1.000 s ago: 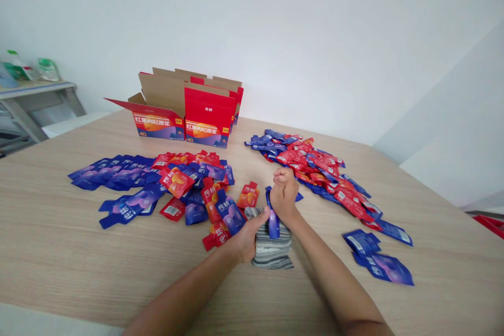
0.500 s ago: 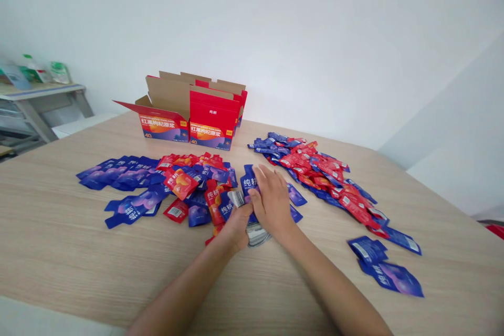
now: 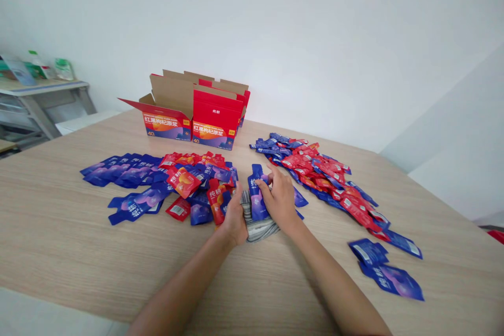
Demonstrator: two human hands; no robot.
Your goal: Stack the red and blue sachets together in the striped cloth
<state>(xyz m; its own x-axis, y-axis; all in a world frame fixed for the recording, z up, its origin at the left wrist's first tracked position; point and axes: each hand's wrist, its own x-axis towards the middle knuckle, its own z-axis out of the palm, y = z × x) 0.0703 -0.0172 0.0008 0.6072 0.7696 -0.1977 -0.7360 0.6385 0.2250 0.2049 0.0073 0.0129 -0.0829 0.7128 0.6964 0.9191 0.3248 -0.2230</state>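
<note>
My right hand [image 3: 280, 197] is closed on a blue pouch [image 3: 258, 205], its thumb across the printed front. The pouch lies over a grey-and-white striped cloth [image 3: 262, 231]. Beside the cloth's left edge, my left hand [image 3: 235, 220] is open with its thumb stretched up; its other fingers are partly hidden. A red pouch [image 3: 216, 202] lies just left of this hand. More blue pouches, such as one [image 3: 300, 198] to the right, show from behind my right hand.
Red and blue pouches [image 3: 183, 181] form a pile on the left; another long pile [image 3: 315, 168] runs along the right. Two loose blue pouches [image 3: 397, 279] lie nearer. Open cartons [image 3: 214, 126] stand at the back. A side table [image 3: 43, 85] holds bottles.
My left thumb has come off the blue pouch and now points up. My right fingers have shifted, showing more of the pouch's front. The camera view has shifted slightly.
</note>
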